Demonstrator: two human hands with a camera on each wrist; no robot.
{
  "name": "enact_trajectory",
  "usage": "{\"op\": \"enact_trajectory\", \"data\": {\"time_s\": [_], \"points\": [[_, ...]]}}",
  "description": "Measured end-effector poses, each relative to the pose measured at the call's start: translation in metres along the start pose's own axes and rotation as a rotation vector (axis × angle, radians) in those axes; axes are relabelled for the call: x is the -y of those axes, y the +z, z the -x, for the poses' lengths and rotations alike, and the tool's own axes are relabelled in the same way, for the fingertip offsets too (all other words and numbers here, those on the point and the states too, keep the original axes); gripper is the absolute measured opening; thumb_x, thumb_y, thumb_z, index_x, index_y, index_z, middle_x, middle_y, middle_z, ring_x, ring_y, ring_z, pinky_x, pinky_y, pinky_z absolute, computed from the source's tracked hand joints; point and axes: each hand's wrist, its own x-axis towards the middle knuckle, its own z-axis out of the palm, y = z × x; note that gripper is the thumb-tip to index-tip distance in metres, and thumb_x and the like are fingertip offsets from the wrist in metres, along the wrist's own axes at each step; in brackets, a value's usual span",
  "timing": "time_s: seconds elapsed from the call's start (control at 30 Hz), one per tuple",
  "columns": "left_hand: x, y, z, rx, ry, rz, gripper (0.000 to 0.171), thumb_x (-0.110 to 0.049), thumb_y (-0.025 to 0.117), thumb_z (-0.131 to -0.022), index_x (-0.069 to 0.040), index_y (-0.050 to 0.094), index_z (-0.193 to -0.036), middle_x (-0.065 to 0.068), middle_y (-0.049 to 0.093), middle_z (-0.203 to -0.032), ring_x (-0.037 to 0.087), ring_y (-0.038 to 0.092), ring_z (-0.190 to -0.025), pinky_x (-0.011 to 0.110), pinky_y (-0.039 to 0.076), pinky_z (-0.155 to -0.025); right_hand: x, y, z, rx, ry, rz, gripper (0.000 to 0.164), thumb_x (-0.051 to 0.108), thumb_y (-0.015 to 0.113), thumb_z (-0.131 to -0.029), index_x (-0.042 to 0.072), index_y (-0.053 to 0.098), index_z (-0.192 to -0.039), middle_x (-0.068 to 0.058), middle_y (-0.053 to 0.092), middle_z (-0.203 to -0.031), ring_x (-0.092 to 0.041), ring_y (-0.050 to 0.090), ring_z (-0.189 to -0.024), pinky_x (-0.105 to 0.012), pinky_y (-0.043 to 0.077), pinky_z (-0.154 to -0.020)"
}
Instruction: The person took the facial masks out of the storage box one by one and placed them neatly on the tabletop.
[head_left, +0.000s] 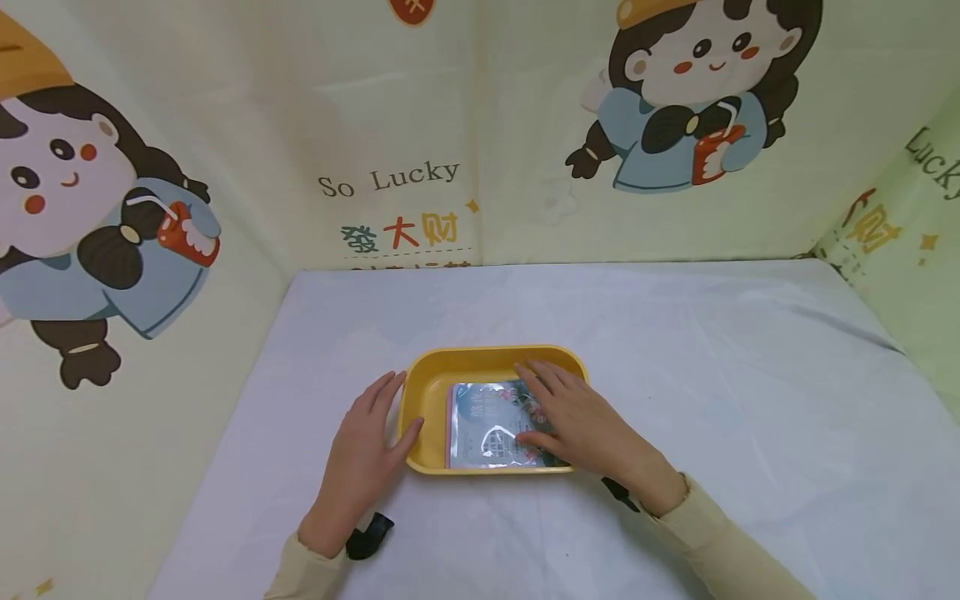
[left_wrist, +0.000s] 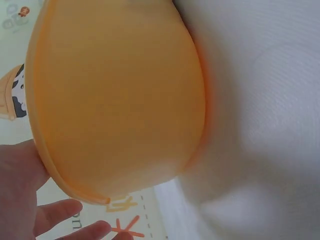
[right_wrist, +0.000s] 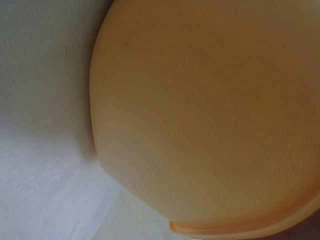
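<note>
A yellow tray (head_left: 431,367) with rounded corners stands on the white-covered table. In its right part lies a flat, shiny light-blue packet (head_left: 480,417) with printed flowers and characters, and a thin pink edge shows along its left side. My left hand (head_left: 363,454) is at the tray's left end, its thumb by the rim and its fingers extended. In the left wrist view, the tray's outer wall (left_wrist: 120,100) fills the middle. My right hand (head_left: 585,417) lies over the packet's right part with fingers spread, hiding that end. Only the outer tray wall (right_wrist: 210,110) shows large in the right wrist view.
A white cloth (head_left: 712,358) covers the table around the tray. Behind and at both sides hangs a cream curtain (head_left: 525,225) with cartoon figures and lettering. Black straps (head_left: 367,536) show below the wrists.
</note>
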Motion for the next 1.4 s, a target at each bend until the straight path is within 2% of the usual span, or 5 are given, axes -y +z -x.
{"op": "enact_trajectory", "data": {"time_s": [0.3,0.47,0.67,1.07,1.4], "points": [[0.009,-0.003,-0.002,0.028,-0.056,0.299,0.063,-0.014,0.076,-0.088,-0.013,0.048,-0.144,0.010,0.056,-0.139,0.028,0.061,-0.117,0.041,0.058,-0.089,0.002,-0.001,-0.004,0.091,0.020,-0.024,0.098,0.054,0.077,-0.079,0.007,0.033,-0.153,-0.013,0.044,-0.150,-0.030,0.043,-0.136,-0.047,0.038,-0.113],[0.014,-0.003,-0.004,0.074,-0.122,0.422,0.061,-0.014,0.075,-0.089,-0.014,0.049,-0.144,0.007,0.056,-0.139,0.027,0.062,-0.117,0.035,0.059,-0.084,0.003,0.000,-0.006,0.123,0.027,-0.010,0.096,0.054,0.077,-0.079,0.008,0.035,-0.152,-0.012,0.046,-0.148,-0.029,0.045,-0.134,-0.046,0.040,-0.112],[0.019,-0.002,-0.005,0.139,-0.208,0.517,0.057,-0.023,0.073,-0.091,-0.017,0.050,-0.143,0.006,0.059,-0.134,0.026,0.063,-0.117,0.032,0.059,-0.085,0.004,0.000,-0.008,0.132,0.015,0.018,0.094,0.054,0.078,-0.079,0.006,0.039,-0.151,-0.011,0.051,-0.144,-0.027,0.049,-0.129,-0.045,0.042,-0.110],[0.029,-0.001,-0.008,0.225,-0.275,0.741,0.055,-0.024,0.074,-0.091,-0.021,0.052,-0.141,0.009,0.057,-0.135,0.029,0.061,-0.119,0.027,0.058,-0.086,0.004,0.002,-0.012,0.124,0.011,0.021,0.093,0.054,0.080,-0.076,0.005,0.044,-0.146,-0.010,0.056,-0.135,-0.027,0.051,-0.121,-0.043,0.045,-0.106],[0.031,0.002,-0.008,0.227,-0.285,0.782,0.056,-0.024,0.075,-0.090,-0.020,0.052,-0.141,0.009,0.056,-0.136,0.029,0.060,-0.119,0.025,0.057,-0.087,0.002,0.004,-0.015,0.105,-0.006,0.023,0.085,0.051,0.083,-0.073,0.006,0.052,-0.138,-0.006,0.055,-0.123,-0.023,0.047,-0.109,-0.038,0.047,-0.095]]}}
